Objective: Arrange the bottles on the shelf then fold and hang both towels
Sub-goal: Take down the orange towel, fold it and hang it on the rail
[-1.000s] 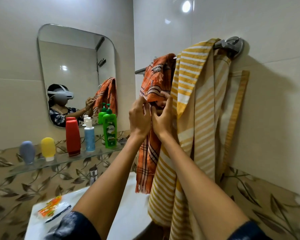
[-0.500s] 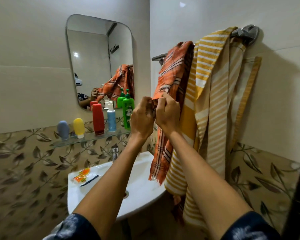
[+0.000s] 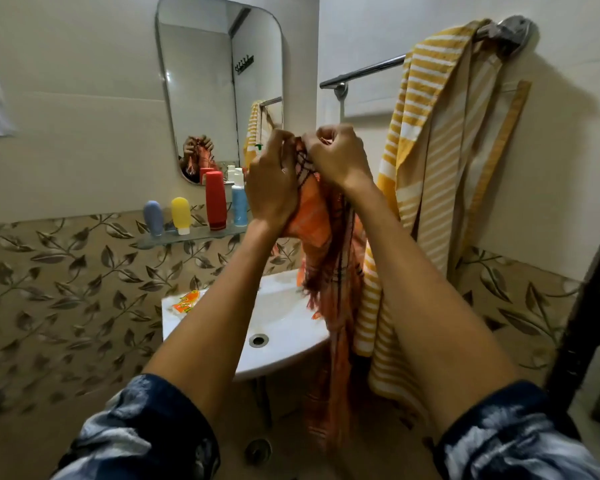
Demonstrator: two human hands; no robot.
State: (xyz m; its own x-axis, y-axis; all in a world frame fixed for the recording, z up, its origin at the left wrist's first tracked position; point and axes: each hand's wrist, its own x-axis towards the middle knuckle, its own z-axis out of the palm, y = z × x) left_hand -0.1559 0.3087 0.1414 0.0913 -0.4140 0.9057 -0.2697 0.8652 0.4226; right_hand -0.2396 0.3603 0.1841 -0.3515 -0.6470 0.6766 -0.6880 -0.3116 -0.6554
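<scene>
dim warm indoor light, soft shadows on wall, slight motion blur, wide-angle bending at edges.

Orange towel (image 3: 317, 216) – thin woven cloth, dark check lines, frayed fringe at edge. Yellow towel (image 3: 426, 109) – woven cloth, white stripes, matt. Towel rail (image 3: 364, 71) – polished metal, shiny. Mirror (image 3: 219, 81) – smooth glass. Shelf (image 3: 191, 235) – clear glass. Red bottle (image 3: 216, 199), yellow bottle (image 3: 181, 213), blue-grey bottle (image 3: 153, 216) – smooth plastic, slight sheen. Sink (image 3: 274, 327) – glossy white ceramic, metal drain ring. Upper wall (image 3: 77, 133) – glossy cream tile; lower tile – leaf pattern. Sleeves (image 3: 142, 434) – soft printed cloth.
</scene>
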